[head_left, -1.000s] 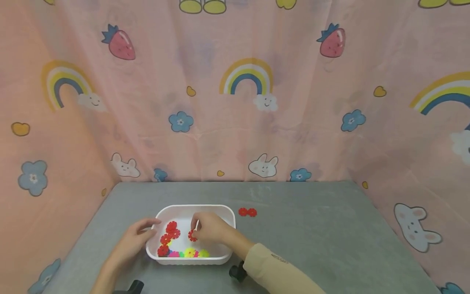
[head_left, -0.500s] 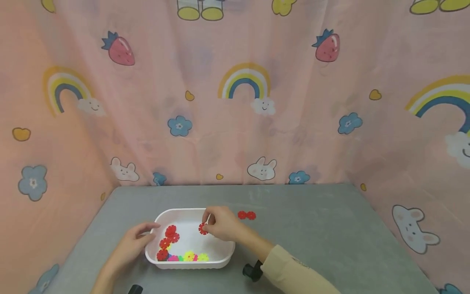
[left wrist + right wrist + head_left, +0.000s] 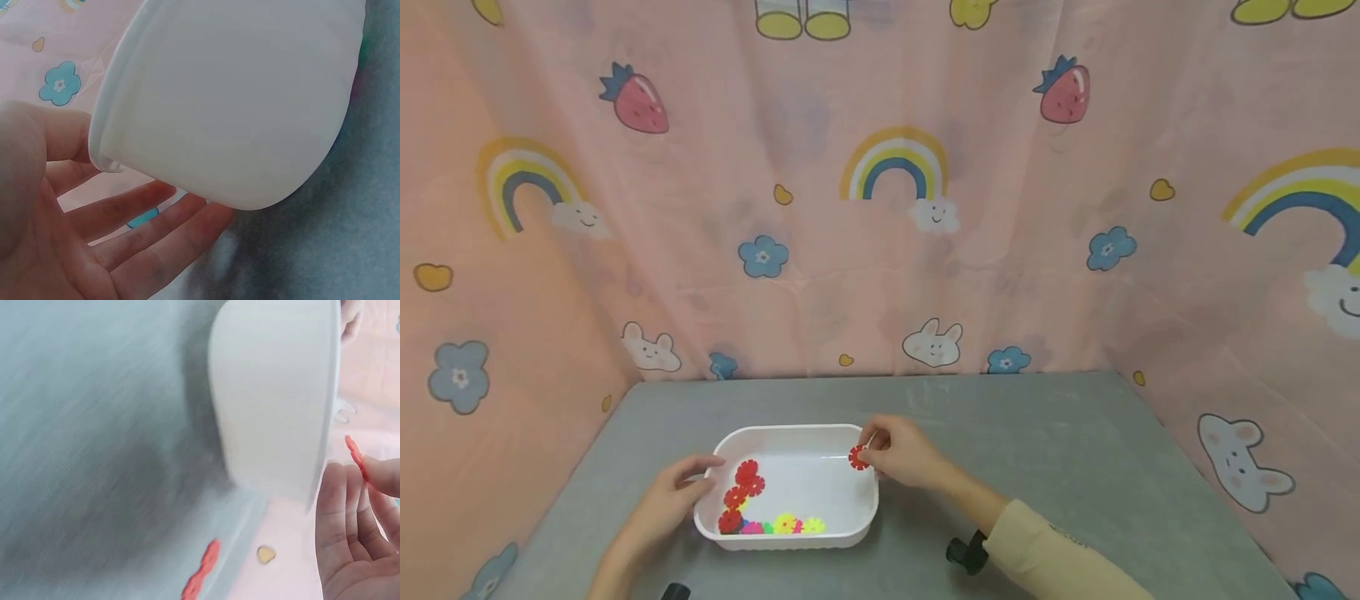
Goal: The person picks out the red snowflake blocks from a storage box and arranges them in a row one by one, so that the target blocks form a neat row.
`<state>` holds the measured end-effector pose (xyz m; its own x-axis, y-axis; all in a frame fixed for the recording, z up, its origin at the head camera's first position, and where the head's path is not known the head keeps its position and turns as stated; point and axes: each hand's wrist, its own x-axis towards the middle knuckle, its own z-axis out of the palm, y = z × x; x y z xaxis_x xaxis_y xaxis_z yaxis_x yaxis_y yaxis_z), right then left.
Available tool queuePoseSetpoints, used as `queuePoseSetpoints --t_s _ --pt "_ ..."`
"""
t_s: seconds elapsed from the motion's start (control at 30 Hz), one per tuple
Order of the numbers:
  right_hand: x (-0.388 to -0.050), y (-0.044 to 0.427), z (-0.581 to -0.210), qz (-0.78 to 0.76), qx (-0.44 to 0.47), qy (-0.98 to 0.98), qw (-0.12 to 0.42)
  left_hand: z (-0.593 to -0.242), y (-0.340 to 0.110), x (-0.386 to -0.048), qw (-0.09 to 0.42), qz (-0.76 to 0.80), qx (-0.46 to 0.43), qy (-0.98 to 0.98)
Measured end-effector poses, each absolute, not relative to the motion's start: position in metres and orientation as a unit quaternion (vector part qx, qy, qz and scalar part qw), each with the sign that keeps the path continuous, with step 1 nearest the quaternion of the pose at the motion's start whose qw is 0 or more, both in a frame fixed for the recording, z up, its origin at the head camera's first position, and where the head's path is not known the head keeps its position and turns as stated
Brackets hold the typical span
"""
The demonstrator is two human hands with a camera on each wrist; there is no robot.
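A white basin [image 3: 790, 541] stands on the grey table, with red flower-shaped discs [image 3: 747, 479] along its left side and yellow discs [image 3: 785, 523], pink and other colours along its near side. My left hand [image 3: 662, 502] grips the basin's left rim; in the left wrist view the thumb side of the hand [image 3: 81, 219] is at the rim and the fingers lie against the outer wall [image 3: 237, 112]. My right hand [image 3: 906, 454] pinches one red disc [image 3: 858, 457] above the basin's right rim. The right wrist view shows that disc [image 3: 354, 455] edge-on between thumb and fingers of the hand [image 3: 359, 544].
Two red discs [image 3: 201, 570] lie on the table past the basin's right end, hidden behind my right hand in the head view. A black object [image 3: 967, 553] is at my right wrist and another [image 3: 676, 592] near my left forearm. A patterned pink curtain [image 3: 880, 292] hangs behind the table.
My right hand has moved right with the red disc, from over the basin's middle to its right rim, now covering the two discs on the table. The left hand has stayed at the left rim.
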<state>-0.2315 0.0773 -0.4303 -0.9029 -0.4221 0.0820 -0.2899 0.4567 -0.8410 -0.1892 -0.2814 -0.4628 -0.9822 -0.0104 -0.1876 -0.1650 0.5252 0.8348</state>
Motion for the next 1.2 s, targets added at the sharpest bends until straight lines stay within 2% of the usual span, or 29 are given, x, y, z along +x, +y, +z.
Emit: queuePoseSetpoints --t_s 0.5,0.93,1.2 --pt "-0.246 0.13 -0.436 -0.486 -0.158 0.859 0.035 -0.463 -0.282 -0.186 0.084 0.489 -0.066 0.866" --pt "-0.27 0.159 -0.461 -0.497 -0.085 0.863 0.003 -0.461 -0.281 -0.188 0.089 0.489 -0.067 0.865" --pt "-0.281 0.169 -0.474 -0.505 -0.04 0.862 0.004 -0.464 -0.281 -0.19 0.089 0.496 -0.068 0.861"
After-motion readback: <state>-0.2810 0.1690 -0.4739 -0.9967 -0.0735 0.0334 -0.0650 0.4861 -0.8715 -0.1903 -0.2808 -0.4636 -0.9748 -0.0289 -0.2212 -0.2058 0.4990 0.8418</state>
